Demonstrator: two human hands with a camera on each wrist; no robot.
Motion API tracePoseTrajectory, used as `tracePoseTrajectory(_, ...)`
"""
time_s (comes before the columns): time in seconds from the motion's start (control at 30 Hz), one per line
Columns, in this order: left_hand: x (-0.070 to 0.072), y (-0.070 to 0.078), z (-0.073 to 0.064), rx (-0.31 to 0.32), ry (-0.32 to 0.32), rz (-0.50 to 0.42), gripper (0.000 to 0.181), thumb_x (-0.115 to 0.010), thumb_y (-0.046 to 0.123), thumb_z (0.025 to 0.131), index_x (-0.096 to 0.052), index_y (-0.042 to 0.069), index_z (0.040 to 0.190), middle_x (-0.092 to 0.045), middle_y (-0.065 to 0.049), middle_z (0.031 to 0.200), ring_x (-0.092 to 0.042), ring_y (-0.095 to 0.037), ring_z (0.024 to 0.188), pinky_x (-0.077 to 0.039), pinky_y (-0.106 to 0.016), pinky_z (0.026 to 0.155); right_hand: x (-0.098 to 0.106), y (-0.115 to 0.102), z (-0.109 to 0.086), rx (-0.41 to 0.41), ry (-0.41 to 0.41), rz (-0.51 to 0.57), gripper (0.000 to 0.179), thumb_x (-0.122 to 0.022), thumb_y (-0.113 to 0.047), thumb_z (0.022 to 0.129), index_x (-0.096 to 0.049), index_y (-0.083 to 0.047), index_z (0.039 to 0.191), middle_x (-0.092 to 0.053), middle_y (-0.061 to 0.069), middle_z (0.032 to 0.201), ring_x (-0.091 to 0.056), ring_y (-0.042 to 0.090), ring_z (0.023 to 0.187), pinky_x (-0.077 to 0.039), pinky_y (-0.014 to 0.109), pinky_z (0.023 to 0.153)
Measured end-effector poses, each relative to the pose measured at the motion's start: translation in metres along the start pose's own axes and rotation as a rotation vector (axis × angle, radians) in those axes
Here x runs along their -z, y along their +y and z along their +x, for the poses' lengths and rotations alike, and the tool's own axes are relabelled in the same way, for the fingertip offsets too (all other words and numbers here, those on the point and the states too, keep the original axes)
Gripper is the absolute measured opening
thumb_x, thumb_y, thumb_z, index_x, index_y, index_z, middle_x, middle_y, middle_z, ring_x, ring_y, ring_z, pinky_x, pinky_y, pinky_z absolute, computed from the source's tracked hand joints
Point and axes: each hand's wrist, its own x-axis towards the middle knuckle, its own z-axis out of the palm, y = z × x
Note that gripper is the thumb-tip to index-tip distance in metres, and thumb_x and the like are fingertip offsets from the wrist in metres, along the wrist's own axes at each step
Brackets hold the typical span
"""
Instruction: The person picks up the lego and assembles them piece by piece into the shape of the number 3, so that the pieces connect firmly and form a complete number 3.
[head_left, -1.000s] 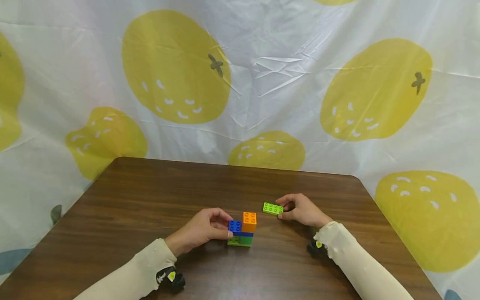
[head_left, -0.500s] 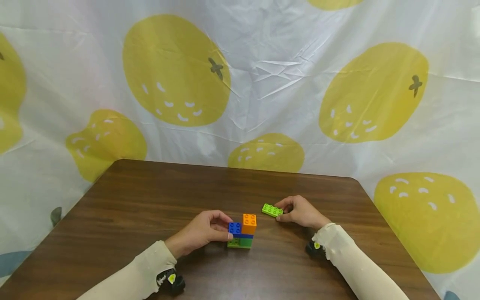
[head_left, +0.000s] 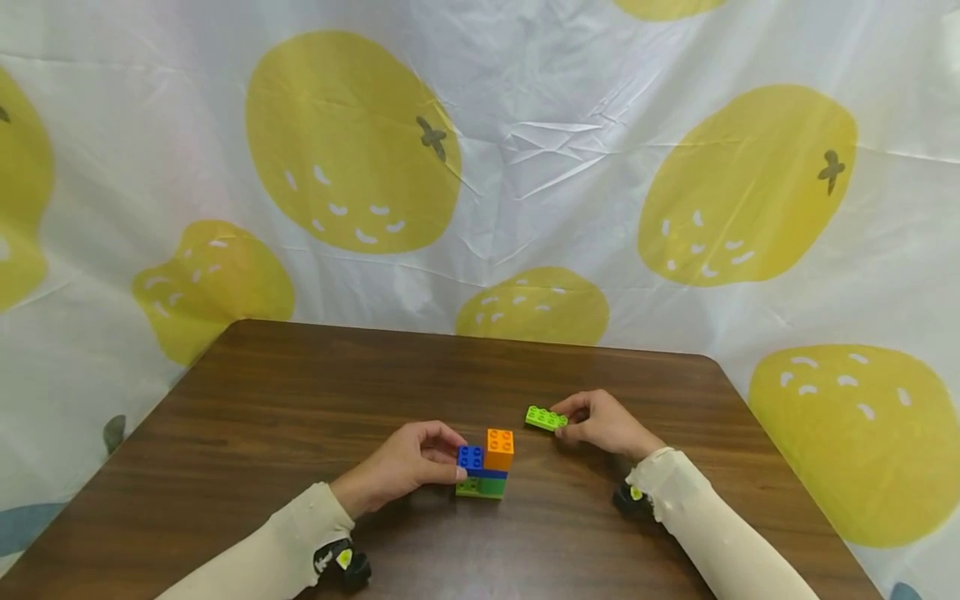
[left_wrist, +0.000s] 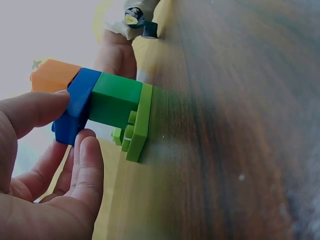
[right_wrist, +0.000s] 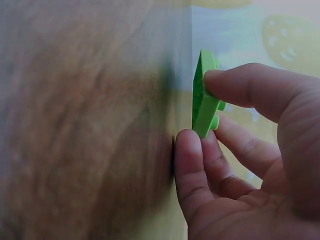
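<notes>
Left of the table's middle, a small stack of toy building bricks stands upright. It has a light green base plate (left_wrist: 142, 125), a green brick (left_wrist: 117, 100), a blue piece (head_left: 470, 457) and an orange brick (head_left: 499, 450) on top. My left hand (head_left: 405, 462) pinches the blue piece from the left, thumb on its near side. Farther right and back, my right hand (head_left: 606, 427) holds a flat lime-green brick (head_left: 546, 417) by its right end, studs up. The right wrist view shows the lime brick (right_wrist: 206, 95) lifted off the table, with its hollow underside partly visible.
Both hands work above a brown wood-grain table (head_left: 322, 375) with rounded far corners. Behind it hangs a white curtain (head_left: 540, 200) printed with yellow fruit. Each wrist wears a small black camera, such as the left wrist camera (head_left: 343, 560).
The lime-green brick has tilted and turned slightly in my right hand, with only a small shift of that hand. My left hand keeps its hold on the stack. The head view has moved a little.
</notes>
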Motion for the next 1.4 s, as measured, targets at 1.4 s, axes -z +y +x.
tracePoseTrajectory(1.4, 0.001, -0.001, -0.001, 0.002, 0.007, 0.003, 0.042, -0.084, 0.016, 0.092, -0.067, 0.0, 0.126, -0.073, -0.014, 0.119, -0.071, -0.019, 0.097, -0.062, -0.033, 0.09, 0.009, -0.053, -0.023, 0.155, 0.093, 0.013, 0.035, -0.084, -0.021, 0.091, -0.077, -0.012, 0.124, -0.072, 0.007, 0.108, -0.066, 0.019, 0.091, -0.058, 0.026, 0.08)
